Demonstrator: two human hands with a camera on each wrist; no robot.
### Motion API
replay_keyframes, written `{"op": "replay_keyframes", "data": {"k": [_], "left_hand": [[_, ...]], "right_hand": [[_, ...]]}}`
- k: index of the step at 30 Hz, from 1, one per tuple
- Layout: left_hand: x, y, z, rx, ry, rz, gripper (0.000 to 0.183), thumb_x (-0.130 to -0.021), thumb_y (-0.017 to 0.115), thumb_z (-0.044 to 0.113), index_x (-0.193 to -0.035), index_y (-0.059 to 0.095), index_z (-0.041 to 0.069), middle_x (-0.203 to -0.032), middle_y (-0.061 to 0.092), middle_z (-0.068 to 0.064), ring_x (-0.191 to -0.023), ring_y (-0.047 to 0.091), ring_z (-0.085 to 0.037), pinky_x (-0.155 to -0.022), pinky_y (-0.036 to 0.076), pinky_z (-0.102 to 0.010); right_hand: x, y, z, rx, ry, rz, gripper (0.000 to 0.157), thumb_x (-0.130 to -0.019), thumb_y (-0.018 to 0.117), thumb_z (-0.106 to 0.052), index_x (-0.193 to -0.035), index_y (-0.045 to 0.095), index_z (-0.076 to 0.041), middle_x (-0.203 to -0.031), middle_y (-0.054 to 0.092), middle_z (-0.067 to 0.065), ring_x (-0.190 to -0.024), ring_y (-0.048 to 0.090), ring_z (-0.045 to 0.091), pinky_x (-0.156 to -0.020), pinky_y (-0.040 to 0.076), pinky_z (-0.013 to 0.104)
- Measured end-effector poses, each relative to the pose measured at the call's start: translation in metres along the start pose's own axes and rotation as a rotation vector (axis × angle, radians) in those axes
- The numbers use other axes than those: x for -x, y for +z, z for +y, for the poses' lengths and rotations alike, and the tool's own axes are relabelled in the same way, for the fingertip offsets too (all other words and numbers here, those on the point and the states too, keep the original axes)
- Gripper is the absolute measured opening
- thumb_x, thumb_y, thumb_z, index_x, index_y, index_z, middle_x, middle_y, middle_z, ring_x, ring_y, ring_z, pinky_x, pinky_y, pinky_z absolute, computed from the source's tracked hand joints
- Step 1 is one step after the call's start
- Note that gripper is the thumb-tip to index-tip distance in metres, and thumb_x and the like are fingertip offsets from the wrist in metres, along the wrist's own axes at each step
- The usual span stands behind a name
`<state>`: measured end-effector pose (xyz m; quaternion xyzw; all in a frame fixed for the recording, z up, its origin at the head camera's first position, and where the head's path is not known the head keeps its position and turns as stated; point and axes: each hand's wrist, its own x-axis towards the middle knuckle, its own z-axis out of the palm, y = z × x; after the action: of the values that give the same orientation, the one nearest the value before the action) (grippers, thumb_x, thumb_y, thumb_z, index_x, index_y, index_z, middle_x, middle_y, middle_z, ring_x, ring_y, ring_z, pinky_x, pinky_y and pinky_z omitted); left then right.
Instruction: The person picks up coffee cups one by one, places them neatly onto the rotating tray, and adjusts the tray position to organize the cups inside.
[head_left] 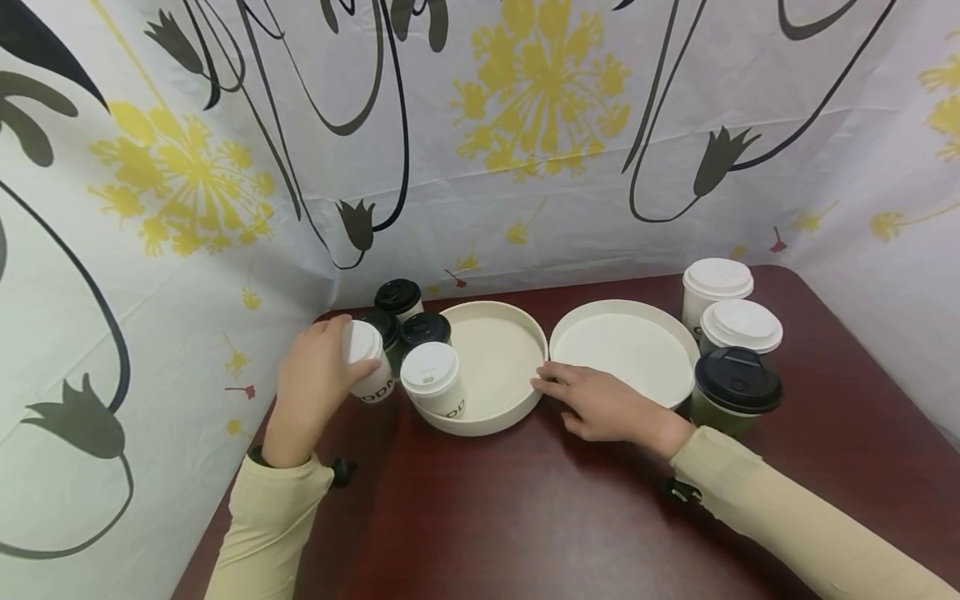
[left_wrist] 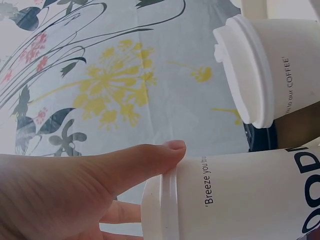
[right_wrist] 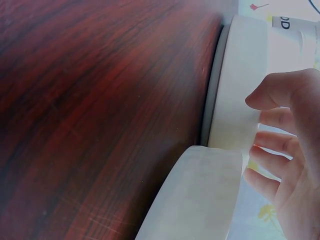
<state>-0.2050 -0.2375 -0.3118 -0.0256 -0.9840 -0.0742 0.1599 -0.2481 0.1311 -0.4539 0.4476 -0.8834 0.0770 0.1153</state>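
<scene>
White cup [left_wrist: 240, 195] is pinched near its lid [left_wrist: 168, 210] by the left hand [head_left: 309, 375], while the right hand [head_left: 592, 402], fingers loosely spread, is at a round tray's [head_left: 483, 427] edge.

Curtained nook: floral cloth [head_left: 427, 158] along 3 sides of a dark-red table [head_left: 495, 508]

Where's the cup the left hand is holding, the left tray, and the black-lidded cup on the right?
Held cup [left_wrist: 245, 195]: left wrist view, on its white side.
Left tray [head_left: 495, 367]: head view, on its bare floor.
Black-lidded cup [head_left: 738, 382]: head view, on its lid.
</scene>
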Motion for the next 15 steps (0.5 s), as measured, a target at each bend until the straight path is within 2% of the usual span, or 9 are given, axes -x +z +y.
{"op": "replay_keyframes", "data": {"k": [15], "left_hand": [[0.001, -0.014, 0.007, -0.003, 0.005, 0.029, 0.068, -0.075, 0.085, 0.032, -0.128, 0.057, -0.002, -0.117, 0.066, -0.026, -0.103, 0.061, -0.046, -0.084, 0.049, -0.059]], "right_hand": [[0.0, -0.002, -0.004, -0.006, -0.004, 0.006, 0.058, -0.082, 0.069, -0.015, -0.138, 0.057, -0.008, -0.139, 0.057, 0.013, -0.13, 0.056, 0.028, -0.108, 0.047, 0.043]]}}
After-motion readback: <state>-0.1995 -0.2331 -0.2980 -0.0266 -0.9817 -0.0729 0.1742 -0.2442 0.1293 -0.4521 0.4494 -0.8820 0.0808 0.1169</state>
